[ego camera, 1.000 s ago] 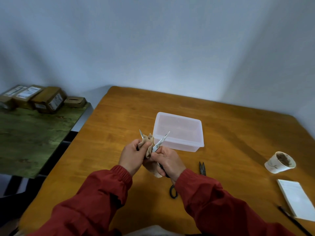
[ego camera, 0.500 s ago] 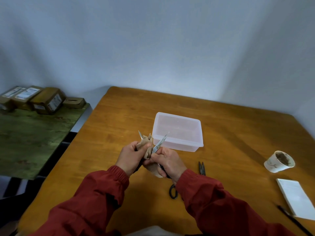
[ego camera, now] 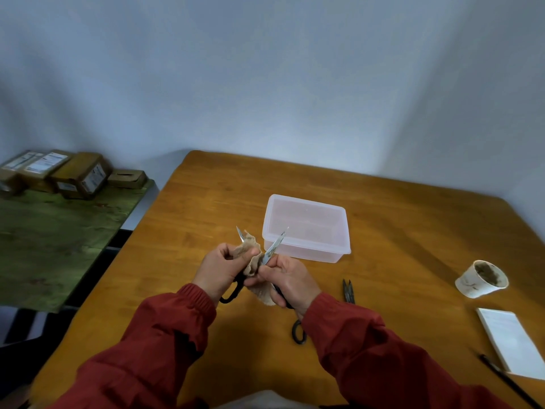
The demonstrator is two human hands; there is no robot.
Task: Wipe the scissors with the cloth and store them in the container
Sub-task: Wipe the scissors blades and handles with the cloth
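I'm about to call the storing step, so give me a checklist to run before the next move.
1. Scissors in hand: ok, left-hand grip and right-hand grip both hold them.
2. Cloth on a blade: ok, left-hand grip wraps it round one blade.
3. Blades closed for storing: not ok, tips spread apart.
4. Container open: not ok, its lid appears on.
5. Blades wiped clean: cannot tell.
6. Way to container free: ok, small snips lie off to the right.
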